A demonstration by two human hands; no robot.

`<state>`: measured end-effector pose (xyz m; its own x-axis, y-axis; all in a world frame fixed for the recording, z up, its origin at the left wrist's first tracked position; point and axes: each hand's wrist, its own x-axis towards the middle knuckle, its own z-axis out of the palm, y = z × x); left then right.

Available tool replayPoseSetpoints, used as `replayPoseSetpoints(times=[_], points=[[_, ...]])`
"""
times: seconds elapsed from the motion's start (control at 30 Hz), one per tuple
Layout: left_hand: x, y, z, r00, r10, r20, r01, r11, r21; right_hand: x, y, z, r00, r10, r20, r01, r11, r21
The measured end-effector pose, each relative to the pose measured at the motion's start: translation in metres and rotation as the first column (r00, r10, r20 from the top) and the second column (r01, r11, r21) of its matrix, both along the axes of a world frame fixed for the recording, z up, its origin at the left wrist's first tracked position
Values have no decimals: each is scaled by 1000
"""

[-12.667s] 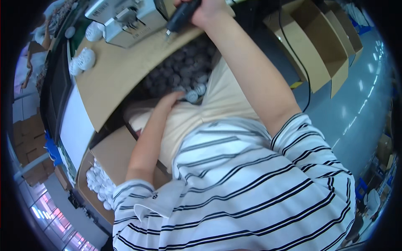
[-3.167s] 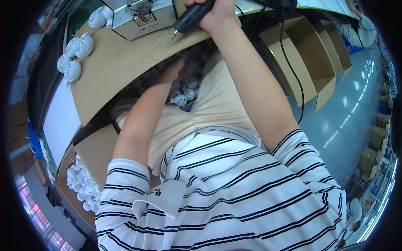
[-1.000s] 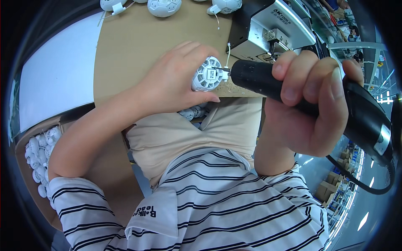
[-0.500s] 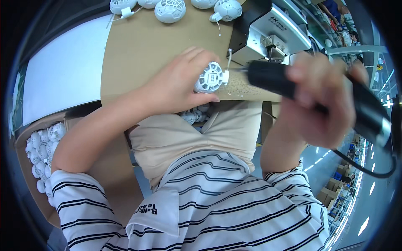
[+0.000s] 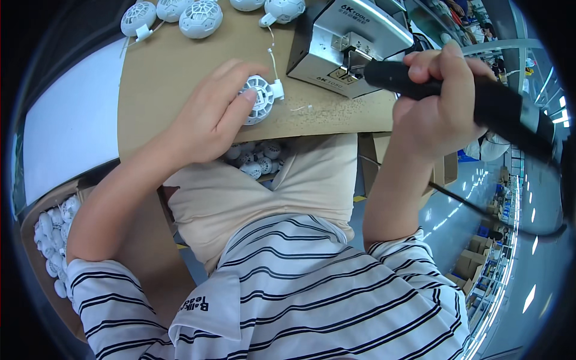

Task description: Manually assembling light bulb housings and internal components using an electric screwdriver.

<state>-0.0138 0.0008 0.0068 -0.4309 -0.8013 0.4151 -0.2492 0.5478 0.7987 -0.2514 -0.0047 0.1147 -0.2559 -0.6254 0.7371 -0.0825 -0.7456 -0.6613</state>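
My left hand [image 5: 210, 117] holds a round white openwork plastic shell [image 5: 262, 111] against the cardboard-covered bench. Its thumb lies across the shell's ribbed face and the fingers curl behind. A white tab [image 5: 277, 89] with a thin pale cord sticks out from the shell's right side. My right hand [image 5: 444, 99] is wrapped round a black electric screwdriver [image 5: 399, 78], held sideways and pointing left. The screwdriver's tip is at the front opening of a silver-and-black screw feeder [image 5: 327, 51]; the bit itself is hard to make out there.
Several white patterned shells [image 5: 201, 19] sit along the bench's far edge. More lie in a cardboard box [image 5: 29, 237] at lower left and beneath the bench edge, between my legs. A white board [image 5: 72, 120] covers the bench's left side. The screwdriver's black cable [image 5: 462, 207] hangs at right.
The screwdriver's tip has moved from beside the shell to the feeder's opening. My left thumb has moved up onto the shell's face. The whole view has shifted, so the bench appears farther left.
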Motion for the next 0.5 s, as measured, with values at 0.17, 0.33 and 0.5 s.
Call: replayPoseSetpoints(times=[0.17, 0.33, 0.5], points=[[0, 3, -3, 999, 32, -23, -33, 999, -33, 7, 18, -2, 984, 116, 136, -126, 990, 68], [-1, 2, -5, 999, 34, -21, -34, 999, -37, 10, 16, 11, 994, -61, 87, 68, 994, -82], [1, 2, -4, 999, 35, -5, -35, 999, -35, 24, 0, 0, 986, -141, 92, 150, 983, -102]])
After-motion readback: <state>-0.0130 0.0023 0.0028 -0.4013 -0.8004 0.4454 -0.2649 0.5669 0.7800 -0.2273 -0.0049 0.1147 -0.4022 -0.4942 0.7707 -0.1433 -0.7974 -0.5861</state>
